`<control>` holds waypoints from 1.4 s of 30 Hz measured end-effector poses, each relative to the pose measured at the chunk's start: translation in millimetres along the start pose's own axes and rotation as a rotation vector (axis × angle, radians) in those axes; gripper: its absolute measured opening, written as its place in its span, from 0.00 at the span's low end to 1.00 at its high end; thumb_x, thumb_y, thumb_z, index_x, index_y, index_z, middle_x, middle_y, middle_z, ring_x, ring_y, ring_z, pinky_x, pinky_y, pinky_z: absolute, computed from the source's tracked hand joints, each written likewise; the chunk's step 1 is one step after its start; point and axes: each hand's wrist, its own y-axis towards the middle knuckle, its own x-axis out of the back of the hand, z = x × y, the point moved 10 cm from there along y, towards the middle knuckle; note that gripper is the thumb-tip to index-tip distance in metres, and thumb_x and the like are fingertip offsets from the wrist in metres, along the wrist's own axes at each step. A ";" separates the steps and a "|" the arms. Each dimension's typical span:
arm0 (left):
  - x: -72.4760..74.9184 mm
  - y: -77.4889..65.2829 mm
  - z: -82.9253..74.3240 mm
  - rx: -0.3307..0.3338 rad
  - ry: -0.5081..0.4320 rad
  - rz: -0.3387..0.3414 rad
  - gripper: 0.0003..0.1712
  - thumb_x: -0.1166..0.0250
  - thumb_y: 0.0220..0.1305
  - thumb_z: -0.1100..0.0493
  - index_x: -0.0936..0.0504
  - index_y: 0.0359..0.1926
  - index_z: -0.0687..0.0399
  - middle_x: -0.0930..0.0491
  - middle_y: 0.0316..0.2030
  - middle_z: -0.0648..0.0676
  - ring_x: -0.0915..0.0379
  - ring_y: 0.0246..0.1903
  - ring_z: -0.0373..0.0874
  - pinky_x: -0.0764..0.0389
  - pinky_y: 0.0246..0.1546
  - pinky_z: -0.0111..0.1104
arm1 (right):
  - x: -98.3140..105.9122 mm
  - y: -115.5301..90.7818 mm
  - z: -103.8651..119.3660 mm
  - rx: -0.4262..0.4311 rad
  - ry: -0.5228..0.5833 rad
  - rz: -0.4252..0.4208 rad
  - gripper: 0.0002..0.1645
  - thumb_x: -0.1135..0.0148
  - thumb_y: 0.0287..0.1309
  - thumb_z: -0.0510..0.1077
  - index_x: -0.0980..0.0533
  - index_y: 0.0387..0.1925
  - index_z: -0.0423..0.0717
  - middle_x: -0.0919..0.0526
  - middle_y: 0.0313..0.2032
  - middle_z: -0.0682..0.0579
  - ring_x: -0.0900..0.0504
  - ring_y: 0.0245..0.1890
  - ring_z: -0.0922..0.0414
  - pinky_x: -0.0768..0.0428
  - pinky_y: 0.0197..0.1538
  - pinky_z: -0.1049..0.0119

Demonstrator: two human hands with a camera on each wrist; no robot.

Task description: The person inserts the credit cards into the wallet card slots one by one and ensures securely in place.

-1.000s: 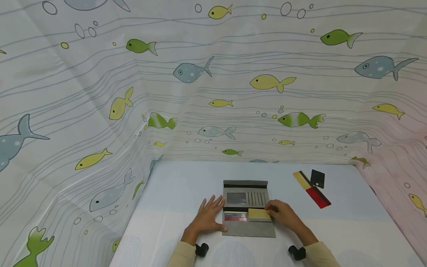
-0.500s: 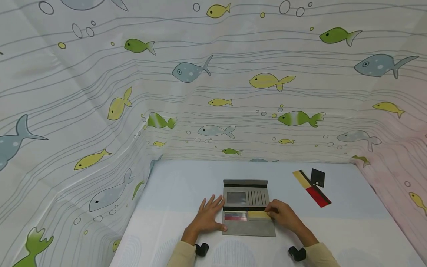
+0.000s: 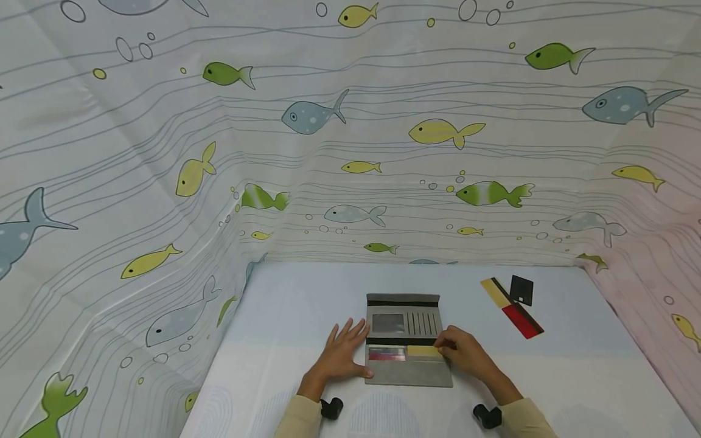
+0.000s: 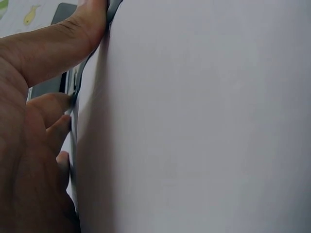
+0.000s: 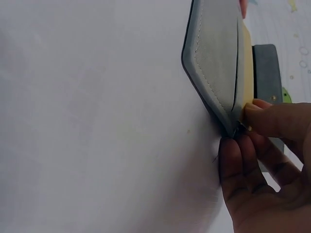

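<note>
A grey wallet (image 3: 409,376) lies unfolded on the table, with slots and a clear window in its upper half. My left hand (image 3: 342,355) rests with spread fingers along its left edge, the thumb on the lower corner. A yellow card (image 3: 423,351) shows as a narrow strip above the lower right pocket. My right hand (image 3: 464,351) pinches this card at its right end; in the right wrist view the thumb (image 5: 272,118) presses on it and other fingers touch the wallet's edge. Beside it, a card with a dark red band (image 3: 386,354) sits in the lower left pocket.
Right of the wallet lie a yellow card with a dark stripe (image 3: 495,293), a red card (image 3: 523,320) and a black card (image 3: 521,290), close together on the white table (image 3: 306,292). A fish-patterned curtain (image 3: 383,194) surrounds the table's back and sides.
The yellow card in my right hand has slid down into the lower right pocket, so less of it shows. My left hand has stayed in place on the wallet.
</note>
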 end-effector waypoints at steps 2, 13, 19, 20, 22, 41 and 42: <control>0.0 0.1 0.2 0.001 0.002 0.000 0.64 0.25 0.44 0.31 0.42 0.77 0.49 0.46 0.78 0.52 0.57 0.79 0.58 0.58 0.75 0.61 | 0.2 -0.2 1.2 0.011 0.001 -0.003 0.11 0.32 0.57 0.32 0.18 0.32 0.52 0.23 0.32 0.60 0.25 0.33 0.67 0.21 0.38 0.72; 2.6 -0.7 -0.9 -0.018 -0.017 -0.014 0.64 0.26 0.45 0.30 0.43 0.78 0.50 0.46 0.78 0.52 0.56 0.78 0.58 0.57 0.75 0.61 | 0.2 -0.1 2.5 0.065 -0.006 0.004 0.10 0.30 0.54 0.32 0.18 0.31 0.51 0.23 0.32 0.61 0.26 0.32 0.70 0.23 0.35 0.72; 1.4 -0.6 -0.5 -0.011 -0.014 -0.010 0.64 0.26 0.45 0.31 0.43 0.78 0.49 0.47 0.78 0.52 0.57 0.79 0.58 0.58 0.75 0.61 | -0.9 -0.9 2.4 0.077 0.001 0.015 0.09 0.31 0.55 0.32 0.18 0.31 0.50 0.24 0.32 0.60 0.27 0.31 0.70 0.24 0.34 0.73; 1.1 -0.8 -0.6 -0.010 -0.017 -0.009 0.64 0.26 0.45 0.31 0.43 0.78 0.49 0.47 0.78 0.52 0.57 0.79 0.58 0.58 0.75 0.61 | -1.1 -1.3 2.3 0.077 0.004 0.017 0.09 0.31 0.55 0.32 0.18 0.31 0.50 0.24 0.32 0.60 0.27 0.31 0.70 0.24 0.34 0.73; 0.7 -1.0 -0.7 -0.009 -0.021 -0.006 0.64 0.25 0.45 0.31 0.43 0.78 0.49 0.47 0.78 0.52 0.57 0.79 0.58 0.58 0.75 0.61 | -1.4 -1.7 2.0 0.075 0.007 0.016 0.09 0.31 0.55 0.32 0.18 0.31 0.50 0.24 0.32 0.60 0.27 0.31 0.70 0.25 0.33 0.73; -2.8 0.3 3.2 -0.013 -0.013 -0.014 0.64 0.26 0.45 0.31 0.43 0.78 0.48 0.47 0.79 0.51 0.57 0.79 0.57 0.58 0.75 0.60 | -4.9 -2.4 -1.8 0.034 0.003 0.004 0.07 0.31 0.56 0.33 0.17 0.30 0.49 0.24 0.32 0.59 0.27 0.31 0.69 0.24 0.34 0.73; -3.0 0.2 3.3 -0.012 -0.014 -0.014 0.64 0.26 0.45 0.31 0.43 0.78 0.48 0.47 0.79 0.51 0.58 0.79 0.57 0.58 0.75 0.60 | -5.1 -2.5 -2.3 0.036 0.002 0.002 0.08 0.31 0.56 0.33 0.17 0.30 0.49 0.24 0.32 0.59 0.27 0.31 0.69 0.24 0.34 0.73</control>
